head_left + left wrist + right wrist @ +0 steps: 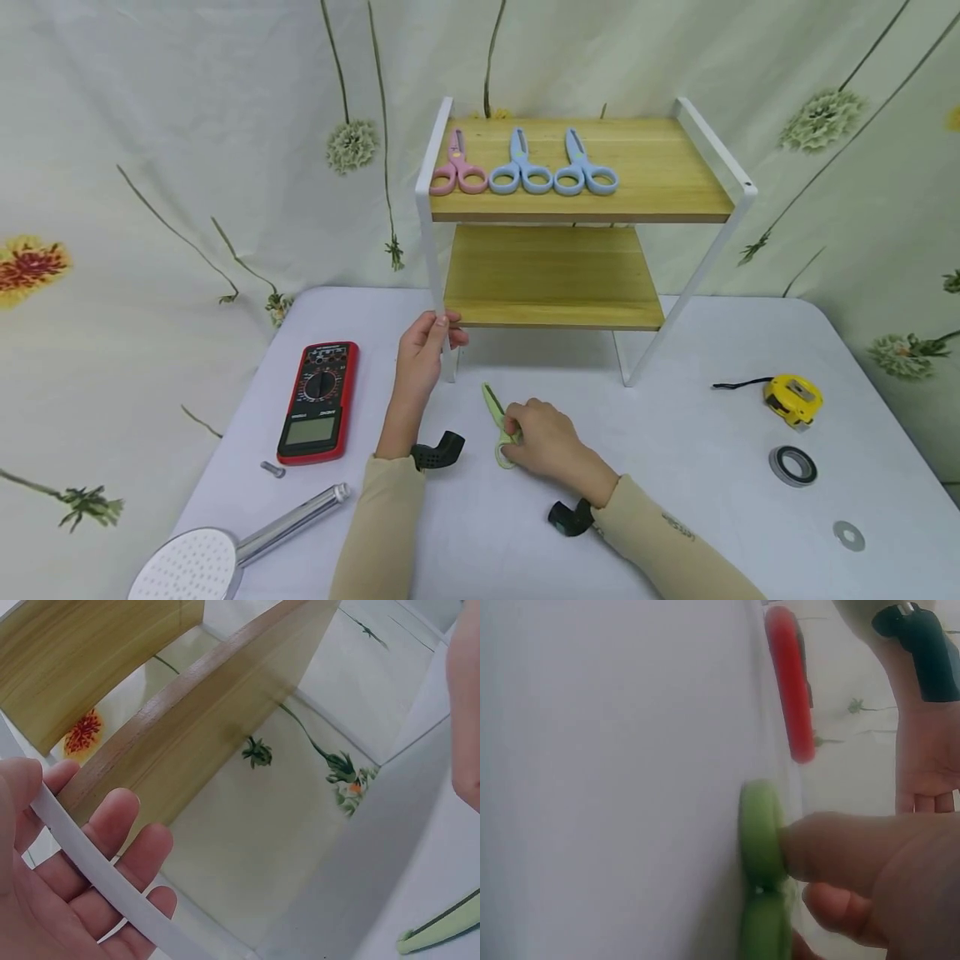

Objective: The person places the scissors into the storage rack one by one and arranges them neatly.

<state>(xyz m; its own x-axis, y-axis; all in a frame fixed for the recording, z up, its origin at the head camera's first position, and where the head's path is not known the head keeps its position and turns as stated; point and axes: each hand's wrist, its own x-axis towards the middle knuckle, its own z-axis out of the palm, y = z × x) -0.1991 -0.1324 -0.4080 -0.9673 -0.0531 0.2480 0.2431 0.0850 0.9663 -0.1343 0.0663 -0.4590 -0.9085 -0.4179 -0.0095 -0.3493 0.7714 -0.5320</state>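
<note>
My left hand [420,358] holds the white left front leg of a two-tier wooden shelf [555,275]. In the left wrist view, the thumb and fingers lie around the white metal bar [101,874]. Below the shelf, my right hand [551,442] pinches the handle of a pair of green scissors [492,404] on the table, blades pointing away toward the shelf. The right wrist view has the thumb against one green handle loop [759,829]; the fingertips are partly hidden. On the upper tier lie pink scissors [457,167] and two pairs of blue scissors [519,167].
To the left are a red-and-black multimeter [318,402], a small metal bolt [273,469] and a shower head [187,567]. On the right lie a yellow tape measure [792,397], a black-and-grey ring [780,475] and a flat washer [837,533]. A flowered cloth [225,125] hangs behind the table.
</note>
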